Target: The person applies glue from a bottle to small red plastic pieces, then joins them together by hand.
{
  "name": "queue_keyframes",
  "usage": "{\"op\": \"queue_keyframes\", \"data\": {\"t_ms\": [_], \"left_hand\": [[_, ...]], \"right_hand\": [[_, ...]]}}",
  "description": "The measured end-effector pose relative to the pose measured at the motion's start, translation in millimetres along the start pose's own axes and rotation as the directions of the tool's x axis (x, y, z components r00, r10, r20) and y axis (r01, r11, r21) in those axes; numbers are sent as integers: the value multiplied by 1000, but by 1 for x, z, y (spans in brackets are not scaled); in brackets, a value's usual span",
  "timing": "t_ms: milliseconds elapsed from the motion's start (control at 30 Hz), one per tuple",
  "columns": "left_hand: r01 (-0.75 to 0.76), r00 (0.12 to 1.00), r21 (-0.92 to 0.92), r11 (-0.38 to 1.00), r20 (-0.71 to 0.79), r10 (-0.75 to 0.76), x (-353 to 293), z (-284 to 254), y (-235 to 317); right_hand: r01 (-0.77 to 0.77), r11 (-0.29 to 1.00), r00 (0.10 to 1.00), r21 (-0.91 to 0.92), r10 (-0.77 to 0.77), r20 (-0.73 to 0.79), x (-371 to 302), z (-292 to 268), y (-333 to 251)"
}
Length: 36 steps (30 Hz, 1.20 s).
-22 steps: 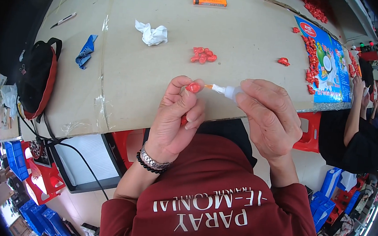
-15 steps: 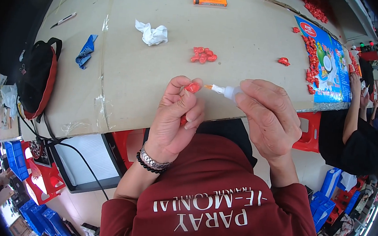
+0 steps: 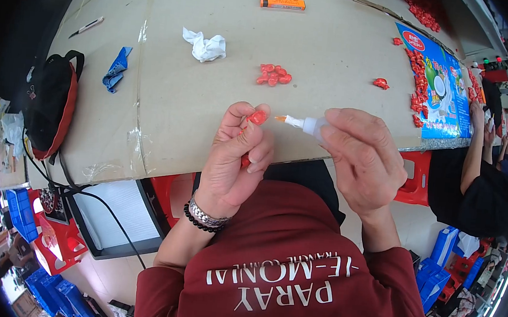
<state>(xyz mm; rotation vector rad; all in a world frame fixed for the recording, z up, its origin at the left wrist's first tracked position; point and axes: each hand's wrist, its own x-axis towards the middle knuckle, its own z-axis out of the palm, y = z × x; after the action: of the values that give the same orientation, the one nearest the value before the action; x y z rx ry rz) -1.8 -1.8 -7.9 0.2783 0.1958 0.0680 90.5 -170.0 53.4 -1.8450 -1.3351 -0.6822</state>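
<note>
Between thumb and fingertips, my left hand [image 3: 235, 148] pinches a small glossy red piece [image 3: 257, 118]. More red shows lower down, between its curled fingers. My right hand [image 3: 363, 156] is closed around a small white squeeze bottle [image 3: 312, 126], held level, with white wrapping near its orange-brown tip. That tip points left at the red piece, a short gap away. Beyond the hands, a small cluster of similar red pieces [image 3: 273, 75] lies on the table. One more red piece [image 3: 381, 83] sits apart, farther right.
A crumpled white tissue [image 3: 206, 47], blue cloth scrap [image 3: 116, 69], pen [image 3: 86, 27] and orange box [image 3: 282, 3] lie on the table [image 3: 180, 104]. At left is a black-and-red bag [image 3: 56, 105]. Rightward, red pieces line a blue printed sheet [image 3: 448, 85], near another person's arm [image 3: 474, 138].
The bottle in my right hand has drawn slightly to the right, widening the gap to the red piece. My left hand has shifted very slightly left.
</note>
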Motion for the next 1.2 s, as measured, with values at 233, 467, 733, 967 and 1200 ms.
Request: {"op": "queue_keyframes", "data": {"t_ms": [233,467,733,967,1200], "left_hand": [[50,997,-89,995,55,-45,0,-8,5],[75,997,-112,991,41,-70,-4,-13,9],[111,994,-190,976,42,-105,-4,-19,12],[110,993,-185,977,69,-98,-3,-18,10],[109,993,-127,986,58,-103,-4,-15,12]], "right_hand": [[-679,426,636,597,748,190,1,5,19],[-680,-53,447,731,760,471,9,32,48],[-463,884,813,-72,455,364,22,60,63],[-440,895,821,-73,434,371,14,68,63],[-505,862,816,35,465,343,4,64,58]]}}
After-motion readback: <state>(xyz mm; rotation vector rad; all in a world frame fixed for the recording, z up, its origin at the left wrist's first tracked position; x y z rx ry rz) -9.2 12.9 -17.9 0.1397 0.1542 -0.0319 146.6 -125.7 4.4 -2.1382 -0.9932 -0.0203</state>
